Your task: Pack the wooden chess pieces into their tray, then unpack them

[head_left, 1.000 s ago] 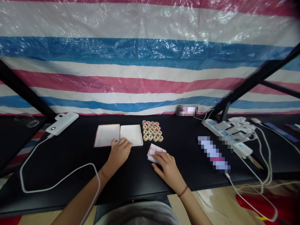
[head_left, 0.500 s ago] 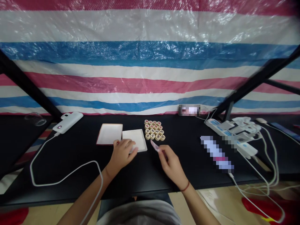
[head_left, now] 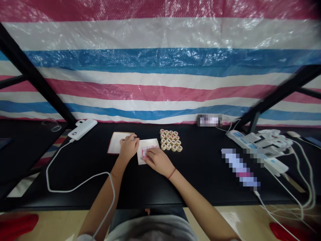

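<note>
My right hand [head_left: 159,161] reaches into a shallow white box [head_left: 140,160], its bent fingers on a pink-and-white printed sheet of paper [head_left: 147,149] lying inside. To the left, my left hand [head_left: 129,147] is over the right part of a red-edged box lid [head_left: 115,144] that lies with its white inside up. Its fingers are curled, with a small pale thing at the fingertips that is mostly hidden. Round xiangqi pieces [head_left: 171,140] stand in a tight block of several rows just right of the box, red characters at the back and dark ones in front.
A white power bank [head_left: 84,130] with a looping white cable [head_left: 75,189] lies at left. At right are a blurred-out phone-like object [head_left: 239,167] and a power strip [head_left: 273,164] crowded with chargers and cables. A striped tarp [head_left: 160,90] hangs behind the black table [head_left: 200,180].
My right hand has moved left from the open table into the box, bringing the paper with it. My left hand has shifted from the box to the lid. The view has turned slightly left.
</note>
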### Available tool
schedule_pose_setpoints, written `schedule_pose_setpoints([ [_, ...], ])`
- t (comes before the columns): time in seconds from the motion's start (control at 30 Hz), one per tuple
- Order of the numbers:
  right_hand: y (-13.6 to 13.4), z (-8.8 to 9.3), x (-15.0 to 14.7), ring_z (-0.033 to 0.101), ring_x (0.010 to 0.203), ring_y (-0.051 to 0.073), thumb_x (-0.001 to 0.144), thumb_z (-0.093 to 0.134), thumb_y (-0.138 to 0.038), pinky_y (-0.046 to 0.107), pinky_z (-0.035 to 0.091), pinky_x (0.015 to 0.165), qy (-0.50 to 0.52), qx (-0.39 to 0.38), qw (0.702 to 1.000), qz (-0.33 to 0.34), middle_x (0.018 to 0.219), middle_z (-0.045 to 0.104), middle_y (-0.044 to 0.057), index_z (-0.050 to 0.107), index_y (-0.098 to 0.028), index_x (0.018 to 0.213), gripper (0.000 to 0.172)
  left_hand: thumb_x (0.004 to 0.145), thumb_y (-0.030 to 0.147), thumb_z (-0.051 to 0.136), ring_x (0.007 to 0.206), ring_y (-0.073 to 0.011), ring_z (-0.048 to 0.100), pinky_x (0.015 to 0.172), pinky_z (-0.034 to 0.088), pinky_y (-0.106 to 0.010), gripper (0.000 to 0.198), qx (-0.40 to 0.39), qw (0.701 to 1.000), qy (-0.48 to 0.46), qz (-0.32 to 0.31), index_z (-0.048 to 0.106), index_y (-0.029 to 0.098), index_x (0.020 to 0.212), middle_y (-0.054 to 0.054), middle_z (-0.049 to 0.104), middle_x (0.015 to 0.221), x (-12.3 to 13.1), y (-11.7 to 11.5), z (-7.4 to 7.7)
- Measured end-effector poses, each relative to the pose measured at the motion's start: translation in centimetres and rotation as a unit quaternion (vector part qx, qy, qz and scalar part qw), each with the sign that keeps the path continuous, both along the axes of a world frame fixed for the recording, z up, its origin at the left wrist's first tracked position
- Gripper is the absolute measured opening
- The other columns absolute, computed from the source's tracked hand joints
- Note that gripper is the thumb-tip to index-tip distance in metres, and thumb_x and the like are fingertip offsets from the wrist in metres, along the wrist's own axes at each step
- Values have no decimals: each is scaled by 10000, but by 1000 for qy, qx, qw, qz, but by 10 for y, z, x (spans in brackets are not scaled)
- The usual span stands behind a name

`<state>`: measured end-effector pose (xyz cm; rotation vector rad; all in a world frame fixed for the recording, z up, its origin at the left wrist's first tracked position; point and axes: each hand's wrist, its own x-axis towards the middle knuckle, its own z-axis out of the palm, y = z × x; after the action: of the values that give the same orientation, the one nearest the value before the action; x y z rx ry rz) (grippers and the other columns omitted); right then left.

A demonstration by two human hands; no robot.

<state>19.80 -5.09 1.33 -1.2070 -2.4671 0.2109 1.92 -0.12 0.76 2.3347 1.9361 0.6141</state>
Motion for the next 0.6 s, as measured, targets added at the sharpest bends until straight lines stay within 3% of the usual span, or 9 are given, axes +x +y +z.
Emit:
schedule_pose_setpoints([
  [0.17, 2, 0, -1, 603, 1042, 201, 953, 513, -364, 321, 448, 948, 28, -10, 999, 17, 1060, 666, 95, 657, -166, 981, 247, 927, 255, 461, 1093, -238, 554, 917, 355, -442, 263, -4, 1000, 9, -15, 717, 265, 986, -55, 659, 1189, -5, 4, -1],
  [0.47, -1, 0, -6, 610, 1019, 213, 933, 547, -360, 356, 456, 947, 43, -4, 999, 13, 1021, 677, 94, 665, -173, 963, 223, 910, 381, 526, 1100, -300, 507, 935, 324, -510, 247, 40, 999, 20, -16, 740, 259, 918, -64, 688, 1095, -7, 9, 1],
  [0.6, 13, 8, 5, 602, 995, 213, 947, 508, -346, 353, 445, 935, 109, 29, 993, -37, 1036, 680, 98, 662, -175, 989, 234, 923, 327, 511, 1130, -279, 506, 984, 355, -455, 254, 79, 994, -2, -78, 720, 228, 1027, -81, 682, 1080, 0, 10, 1],
])
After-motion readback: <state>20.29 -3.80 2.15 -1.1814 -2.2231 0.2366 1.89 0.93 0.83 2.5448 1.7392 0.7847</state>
